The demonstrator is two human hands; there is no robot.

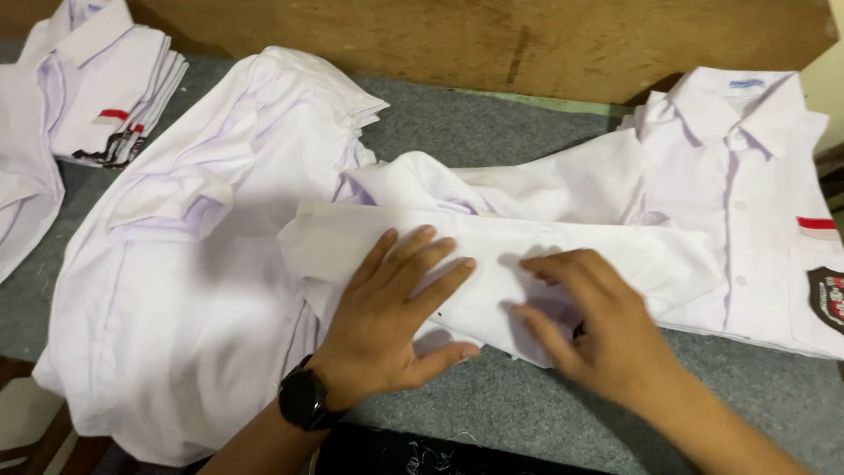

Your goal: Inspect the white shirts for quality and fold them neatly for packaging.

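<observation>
Between shirt piles (202, 264) – open left hand (396, 308), right hand (598, 325) flat on white shirt (527, 255).

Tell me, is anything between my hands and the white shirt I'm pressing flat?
Nothing visible. The left hand lies flat on the folded white shirt, and the right hand rests directly on it too, fingers curled.

The white shirt (527, 264) is thin matt cotton-looking cloth, creased, slightly see-through. The surface (492, 123) wears rough grey felt-like fabric, fuzzy and dull. At 12 o'clock there's a wooden board (492, 40), worn, scuffed, matt brown. The wristwatch (303, 400) looks like smooth black plastic or rubber, faint sheen.
</observation>
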